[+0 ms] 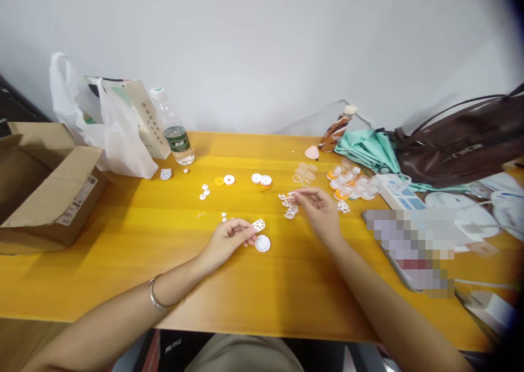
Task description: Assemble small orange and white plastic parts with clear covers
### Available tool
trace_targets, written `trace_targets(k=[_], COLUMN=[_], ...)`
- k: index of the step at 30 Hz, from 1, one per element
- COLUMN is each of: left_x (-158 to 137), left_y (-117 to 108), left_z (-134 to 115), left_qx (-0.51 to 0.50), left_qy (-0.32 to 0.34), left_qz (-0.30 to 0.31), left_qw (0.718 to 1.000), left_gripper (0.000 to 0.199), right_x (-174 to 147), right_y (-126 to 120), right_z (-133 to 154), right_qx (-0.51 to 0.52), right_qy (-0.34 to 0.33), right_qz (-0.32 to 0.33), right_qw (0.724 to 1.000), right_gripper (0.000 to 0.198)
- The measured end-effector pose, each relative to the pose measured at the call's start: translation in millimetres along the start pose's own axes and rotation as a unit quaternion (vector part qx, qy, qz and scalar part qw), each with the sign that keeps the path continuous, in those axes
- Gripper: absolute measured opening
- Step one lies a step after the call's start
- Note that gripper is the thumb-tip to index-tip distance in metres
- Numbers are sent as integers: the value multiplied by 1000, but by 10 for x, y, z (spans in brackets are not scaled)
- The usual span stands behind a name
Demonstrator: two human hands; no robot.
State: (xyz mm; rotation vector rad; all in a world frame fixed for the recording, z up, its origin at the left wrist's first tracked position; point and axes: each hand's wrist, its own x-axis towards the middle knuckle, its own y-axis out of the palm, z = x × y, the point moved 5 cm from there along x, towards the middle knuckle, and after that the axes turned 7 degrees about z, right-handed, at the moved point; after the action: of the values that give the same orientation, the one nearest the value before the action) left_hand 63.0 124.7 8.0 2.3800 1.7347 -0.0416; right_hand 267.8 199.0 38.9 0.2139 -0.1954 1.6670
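My left hand [230,237] pinches a small white perforated plastic piece [259,225] between thumb and fingers. Just below that piece, a round white disc [262,243] lies on the table, close to the fingertips. My right hand [318,211] is closed in a pinch over a small pile of similar white perforated pieces [291,213]. A bit of white shows at its fingertips, too small to tell apart from the pile. Small white round parts [224,217] lie beyond my left hand, partly hidden by it.
Along the back are white-and-orange discs [266,181], clear cups [303,174] and a water bottle [177,134]. An open cardboard box [53,197] and plastic bag [118,137] stand left. A phone [405,252], filled cups [354,182] and brown bag [462,142] lie right.
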Motion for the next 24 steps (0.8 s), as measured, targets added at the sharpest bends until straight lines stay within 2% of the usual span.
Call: trace_targets(k=[5,8,12,15,20,24], left_x=[7,2,-7,-12,-20,-32], left_y=[0,14,32,32,45,51], left_z=[-1,-16,-19,-15,-14,-30], left_qx=[2,6,10,7,0,-1], left_qy=[7,5,2,4,-8,-2], left_qz=[10,20,35,36,38,43], left_qw=[1000,1000,999,999,999,999], left_gripper=[27,30,30,30,31,30], right_x=[-283,-388,-477,-511,-545,-578], right_y=[389,478,540,543,528,548], right_z=[113,148,185,188,253,325], right_qx=[-32,-116,-223,-273,-331,-369], right_qy=[-56,-135,-260,-328,-391,-407], right_qz=[104,149,224,257,279,306], right_qw=[992,973,912,867,812,778], right_gripper=[9,2,8,12,26,29])
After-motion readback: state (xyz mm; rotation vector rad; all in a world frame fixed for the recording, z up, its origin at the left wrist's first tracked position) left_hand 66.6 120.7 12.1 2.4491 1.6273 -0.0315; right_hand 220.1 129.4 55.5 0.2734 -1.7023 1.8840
